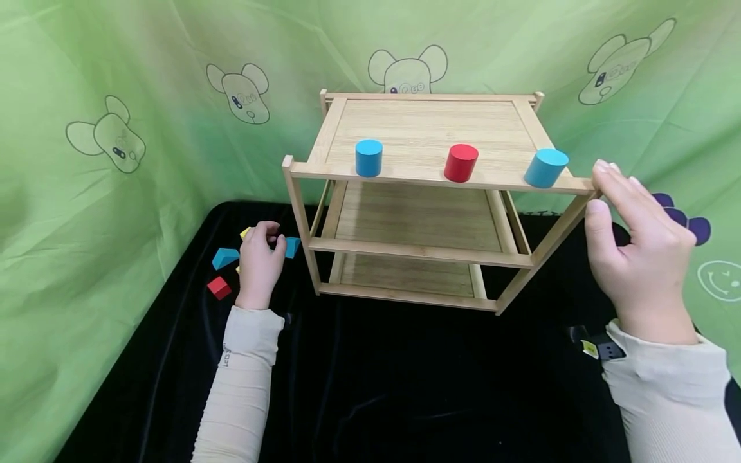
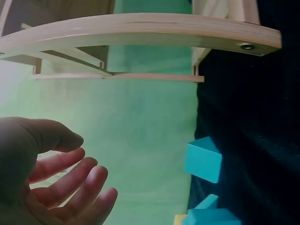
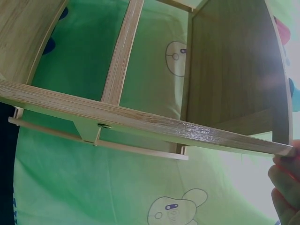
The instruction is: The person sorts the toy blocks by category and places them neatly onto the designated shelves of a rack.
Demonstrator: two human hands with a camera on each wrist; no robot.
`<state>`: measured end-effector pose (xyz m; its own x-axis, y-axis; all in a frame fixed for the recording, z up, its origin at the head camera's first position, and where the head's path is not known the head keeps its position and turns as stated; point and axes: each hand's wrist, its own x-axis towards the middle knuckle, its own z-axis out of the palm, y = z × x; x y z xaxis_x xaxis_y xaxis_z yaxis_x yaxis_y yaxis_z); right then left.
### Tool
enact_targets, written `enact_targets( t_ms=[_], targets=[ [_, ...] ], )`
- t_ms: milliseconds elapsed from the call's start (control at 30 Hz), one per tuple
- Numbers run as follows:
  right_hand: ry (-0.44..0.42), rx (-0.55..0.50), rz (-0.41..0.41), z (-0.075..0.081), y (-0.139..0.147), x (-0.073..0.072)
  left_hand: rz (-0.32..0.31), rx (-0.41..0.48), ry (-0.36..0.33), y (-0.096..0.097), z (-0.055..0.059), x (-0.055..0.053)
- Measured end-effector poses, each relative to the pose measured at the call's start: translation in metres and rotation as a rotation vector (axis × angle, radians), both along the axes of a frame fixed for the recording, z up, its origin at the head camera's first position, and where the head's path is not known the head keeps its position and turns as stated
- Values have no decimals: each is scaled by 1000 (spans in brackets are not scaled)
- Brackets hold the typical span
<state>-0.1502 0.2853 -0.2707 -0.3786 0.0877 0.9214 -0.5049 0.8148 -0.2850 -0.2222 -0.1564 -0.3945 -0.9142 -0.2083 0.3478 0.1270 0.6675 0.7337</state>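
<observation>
Apparently stiff wooden rack (image 1: 419, 253): it stood on black cloth (image 1: 405, 373), its slim frame probably light and easily shoved; the corner posts and rails looked the soundest places to hold.
Right hand (image 1: 645, 251): its fingertips met the rack's top front corner; whether they pinched the wood or merely rested there could not be told.
Left hand (image 1: 260, 267): it was low, left of the rack, fingers loosely bent, with nothing showing between them.
Red block (image 1: 219, 288), blue wedge (image 1: 226, 258), blue block (image 1: 292, 247), yellow block (image 1: 245, 233): they lay around the left hand, the yellow one mostly hidden. All looked light and hard, best pinched across opposite flat faces; a sloping face might slip.
Left blue cylinder (image 1: 368, 159), red cylinder (image 1: 460, 163), right blue cylinder (image 1: 546, 168): they stood well apart near the front edge, smooth and likely to roll if tipped, suited to a grip round the side.
Top tier (image 1: 428, 122): it carried the three cylinders.
Middle tier (image 1: 417, 222), bottom tier (image 1: 411, 278): framed wooden panels sat below.
</observation>
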Motion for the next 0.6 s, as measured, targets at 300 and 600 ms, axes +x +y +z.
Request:
enact_targets(
  t_ms=[300, 600],
  targets=[
    [13, -6, 10, 0, 0, 0, 7, -17, -83, -1, -13, -6],
    [17, -1, 15, 0, 1, 0, -16, -33, -166, 0, -16, -16]
  ],
)
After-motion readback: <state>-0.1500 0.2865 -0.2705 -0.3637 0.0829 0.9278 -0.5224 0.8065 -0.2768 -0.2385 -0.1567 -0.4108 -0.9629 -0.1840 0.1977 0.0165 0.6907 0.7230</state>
